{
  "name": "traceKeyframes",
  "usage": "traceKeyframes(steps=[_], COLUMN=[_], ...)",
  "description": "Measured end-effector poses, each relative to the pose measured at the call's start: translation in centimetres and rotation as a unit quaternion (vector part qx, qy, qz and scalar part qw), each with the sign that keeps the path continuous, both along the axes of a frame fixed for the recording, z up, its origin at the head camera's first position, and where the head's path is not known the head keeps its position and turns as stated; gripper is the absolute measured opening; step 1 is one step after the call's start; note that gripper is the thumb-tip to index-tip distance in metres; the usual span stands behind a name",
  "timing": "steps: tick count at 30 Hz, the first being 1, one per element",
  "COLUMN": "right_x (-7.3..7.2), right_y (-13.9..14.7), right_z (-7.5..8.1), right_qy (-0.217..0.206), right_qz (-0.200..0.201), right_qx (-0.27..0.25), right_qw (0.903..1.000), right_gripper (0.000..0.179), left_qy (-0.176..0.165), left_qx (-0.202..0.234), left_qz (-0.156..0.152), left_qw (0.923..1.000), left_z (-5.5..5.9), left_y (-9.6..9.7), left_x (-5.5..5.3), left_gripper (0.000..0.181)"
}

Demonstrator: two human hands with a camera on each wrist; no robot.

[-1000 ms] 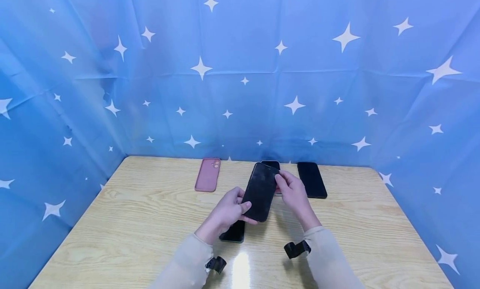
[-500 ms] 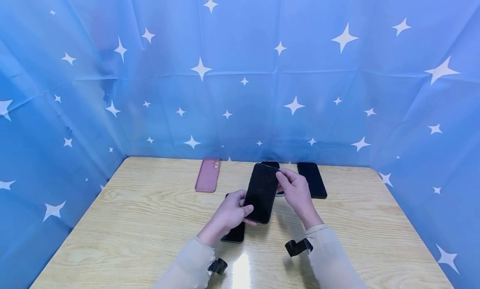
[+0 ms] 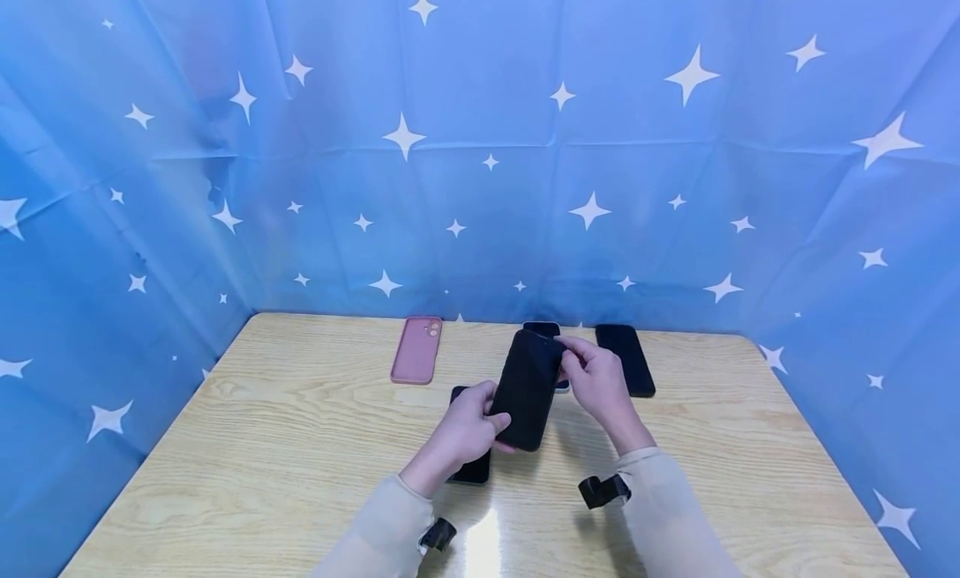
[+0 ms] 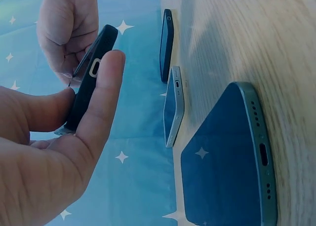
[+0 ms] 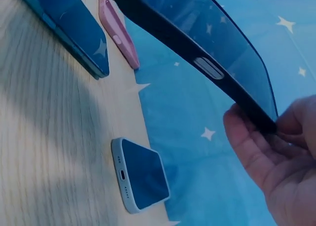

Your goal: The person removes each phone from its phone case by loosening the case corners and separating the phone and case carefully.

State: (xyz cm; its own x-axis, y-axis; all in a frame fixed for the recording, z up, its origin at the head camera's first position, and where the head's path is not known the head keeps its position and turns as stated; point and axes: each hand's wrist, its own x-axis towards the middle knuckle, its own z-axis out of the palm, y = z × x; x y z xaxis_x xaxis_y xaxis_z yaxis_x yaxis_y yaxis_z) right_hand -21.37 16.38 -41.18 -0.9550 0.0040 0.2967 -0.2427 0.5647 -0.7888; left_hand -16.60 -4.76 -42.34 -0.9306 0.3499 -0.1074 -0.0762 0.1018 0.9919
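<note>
Both hands hold a smartphone in a black case (image 3: pixel 527 391) above the middle of the table, screen up and tilted. My left hand (image 3: pixel 467 424) grips its near left part, thumb over the screen edge. In the left wrist view, a finger lies along the case's bottom edge beside the port opening (image 4: pixel 95 67). The right hand (image 3: pixel 600 386) pinches the far right corner; the right wrist view shows its fingers (image 5: pixel 242 132) beneath and the thumb at the edge. Below the left hand lies a dark phone with a greenish frame (image 3: pixel 472 468), partly hidden by that hand.
On the wooden table (image 3: pixel 262 445), a pink phone case (image 3: pixel 416 351) lies at the back left. A pale-framed phone (image 3: pixel 542 328) sits behind the held one, partly covered in the head view. Another black phone (image 3: pixel 626 361) lies to its right. A starry blue curtain (image 3: pixel 480 186) hangs behind.
Both hands and the held smartphone have shifted slightly right and toward the body. More of the phone under the left hand now shows. Both hands keep their hold.
</note>
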Motion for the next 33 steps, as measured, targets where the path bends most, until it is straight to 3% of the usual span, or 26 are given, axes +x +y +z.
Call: traceKeyframes(steps=[4, 11, 21, 28, 33], right_x=[0.1, -0.3, -0.3, -0.7, -0.8], right_y=[0.3, 0.9, 2.2, 2.9, 2.9], right_z=[0.4, 0.5, 0.4, 0.0, -0.4], right_qy=[-0.027, -0.088, -0.109, -0.118, -0.120], right_qz=[0.013, 0.050, 0.129, 0.167, 0.191], right_qx=[-0.007, -0.119, -0.125, -0.213, -0.321], right_qw=[0.9995, 0.9878, 0.9777, 0.9553, 0.9197], right_gripper=[0.037, 0.040, 0.040, 0.042, 0.040], left_qy=[0.003, 0.011, 0.021, 0.021, 0.012], left_qx=[-0.009, -0.018, -0.010, -0.011, 0.002], left_qz=[-0.001, 0.003, -0.013, -0.025, -0.034], left_qw=[1.0000, 0.9998, 0.9997, 0.9994, 0.9994], left_z=[0.0, 0.0, -0.3, -0.2, -0.2], left_y=[0.1, 0.1, -0.2, -0.5, -0.6], left_x=[0.1, 0.1, -0.1, -0.2, -0.4], left_gripper=[0.015, 0.015, 0.016, 0.008, 0.014])
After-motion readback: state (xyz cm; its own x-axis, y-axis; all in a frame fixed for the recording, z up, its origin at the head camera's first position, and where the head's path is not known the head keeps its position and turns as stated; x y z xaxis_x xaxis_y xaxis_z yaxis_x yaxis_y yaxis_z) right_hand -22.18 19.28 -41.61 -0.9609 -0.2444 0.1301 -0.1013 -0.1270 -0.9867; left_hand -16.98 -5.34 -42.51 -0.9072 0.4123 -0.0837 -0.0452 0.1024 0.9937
